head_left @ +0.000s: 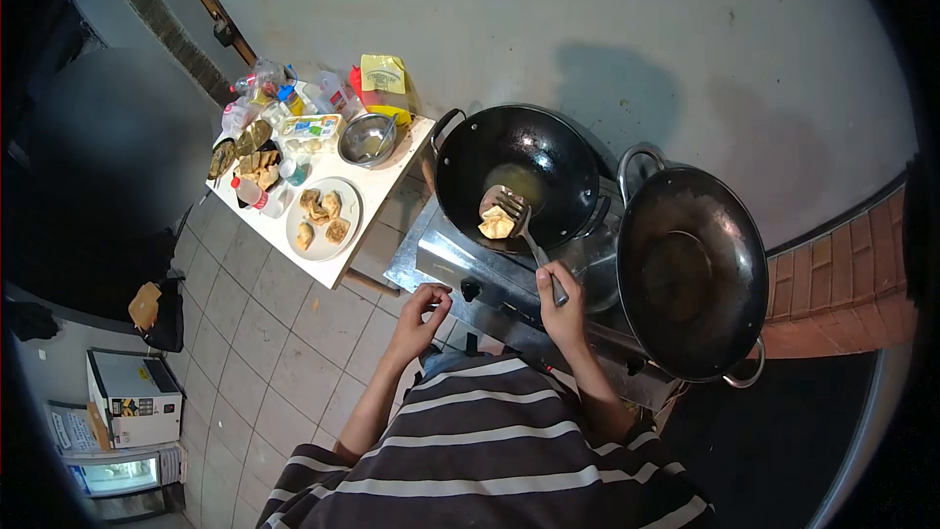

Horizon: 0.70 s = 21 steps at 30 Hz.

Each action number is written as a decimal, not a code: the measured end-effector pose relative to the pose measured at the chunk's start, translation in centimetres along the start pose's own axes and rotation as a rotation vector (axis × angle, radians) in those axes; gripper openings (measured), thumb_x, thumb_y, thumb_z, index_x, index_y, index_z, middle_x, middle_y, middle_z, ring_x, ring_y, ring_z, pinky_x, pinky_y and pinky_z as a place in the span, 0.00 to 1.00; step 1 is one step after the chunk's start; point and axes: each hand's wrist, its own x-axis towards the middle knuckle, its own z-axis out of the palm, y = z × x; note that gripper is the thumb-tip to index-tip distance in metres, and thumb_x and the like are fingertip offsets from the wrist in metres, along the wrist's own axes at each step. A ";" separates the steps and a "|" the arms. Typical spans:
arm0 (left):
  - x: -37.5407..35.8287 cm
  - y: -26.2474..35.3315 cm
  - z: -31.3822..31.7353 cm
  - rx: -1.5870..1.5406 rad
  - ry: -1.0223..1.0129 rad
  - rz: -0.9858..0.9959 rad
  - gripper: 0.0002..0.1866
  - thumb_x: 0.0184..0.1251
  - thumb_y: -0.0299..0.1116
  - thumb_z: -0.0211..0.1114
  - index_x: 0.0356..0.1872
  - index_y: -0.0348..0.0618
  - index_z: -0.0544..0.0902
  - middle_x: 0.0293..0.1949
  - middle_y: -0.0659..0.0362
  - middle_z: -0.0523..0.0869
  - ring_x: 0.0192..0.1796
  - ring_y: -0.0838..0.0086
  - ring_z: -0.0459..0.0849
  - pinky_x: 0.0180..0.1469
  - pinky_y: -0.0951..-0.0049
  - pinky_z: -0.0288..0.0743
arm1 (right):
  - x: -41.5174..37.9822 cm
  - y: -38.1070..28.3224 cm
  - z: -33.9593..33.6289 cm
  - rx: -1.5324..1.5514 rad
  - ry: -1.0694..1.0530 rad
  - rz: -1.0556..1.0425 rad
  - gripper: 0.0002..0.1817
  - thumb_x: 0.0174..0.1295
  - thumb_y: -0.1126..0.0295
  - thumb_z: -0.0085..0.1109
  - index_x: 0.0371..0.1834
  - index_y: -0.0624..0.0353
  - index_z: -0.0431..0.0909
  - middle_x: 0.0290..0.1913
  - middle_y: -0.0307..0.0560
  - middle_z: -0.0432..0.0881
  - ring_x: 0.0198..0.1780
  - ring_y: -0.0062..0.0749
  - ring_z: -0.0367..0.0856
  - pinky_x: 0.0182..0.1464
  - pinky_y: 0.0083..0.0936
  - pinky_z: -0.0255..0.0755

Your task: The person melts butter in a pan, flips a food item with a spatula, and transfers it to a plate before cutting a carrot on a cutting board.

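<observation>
My right hand (562,306) is wrapped round the handle of a metal slotted spatula (534,247). On the spatula's head rests a golden fried piece of folded dough (496,224), like a dumpling, over the near side of a black wok (470,167). A small pool of oil (524,184) shows at the wok's bottom. My left hand (421,318) hangs in front of the stove (460,260), near its black knob (472,289), with fingers curled and nothing visible in them. Several similar fried pieces (331,204) lie on a white plate (348,198) to the left.
A second wok (685,264) leans at the right. The white table (323,269) at left bears a metal bowl (354,142), a red-capped bottle (250,194), an egg carton (311,129) and bags. Bricks (832,284) edge the right; tiled floor (264,362) lies below.
</observation>
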 end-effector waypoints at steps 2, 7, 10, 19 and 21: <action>0.2 -0.3 0.0 -0.020 0.002 -0.036 0.05 0.75 0.30 0.60 0.42 0.39 0.79 0.52 0.57 0.81 0.51 0.74 0.82 0.57 0.71 0.75 | 0.0 0.1 0.0 0.014 -0.036 0.042 0.09 0.70 0.71 0.56 0.34 0.66 0.73 0.29 0.51 0.74 0.31 0.35 0.74 0.39 0.27 0.69; 0.6 -1.2 -0.1 -0.022 -0.004 -0.040 0.07 0.75 0.31 0.59 0.47 0.39 0.78 0.52 0.57 0.81 0.51 0.73 0.83 0.56 0.71 0.76 | 0.2 -0.2 0.1 0.025 -0.039 0.005 0.09 0.70 0.71 0.56 0.34 0.67 0.73 0.29 0.51 0.75 0.32 0.37 0.75 0.39 0.27 0.69; 0.9 -1.8 -0.2 -0.024 0.030 -0.118 0.10 0.73 0.31 0.61 0.51 0.39 0.77 0.52 0.56 0.80 0.52 0.70 0.82 0.54 0.70 0.76 | 0.2 -0.3 0.1 0.015 -0.061 0.015 0.09 0.70 0.71 0.56 0.34 0.67 0.73 0.29 0.51 0.75 0.32 0.38 0.76 0.39 0.28 0.69; 3.6 -6.9 0.2 0.478 0.079 0.099 0.31 0.66 0.37 0.67 0.67 0.41 0.67 0.69 0.47 0.64 0.68 0.51 0.72 0.65 0.58 0.72 | 0.2 -0.7 -0.4 0.003 -0.075 -0.007 0.09 0.70 0.71 0.55 0.34 0.67 0.73 0.29 0.51 0.74 0.32 0.40 0.75 0.40 0.29 0.69; 4.3 -6.4 0.6 0.545 0.047 0.018 0.34 0.64 0.38 0.68 0.68 0.39 0.66 0.70 0.44 0.61 0.69 0.47 0.69 0.68 0.56 0.69 | 0.2 -0.8 -0.5 0.001 -0.066 0.011 0.09 0.70 0.71 0.56 0.34 0.67 0.73 0.29 0.51 0.74 0.32 0.40 0.75 0.39 0.29 0.69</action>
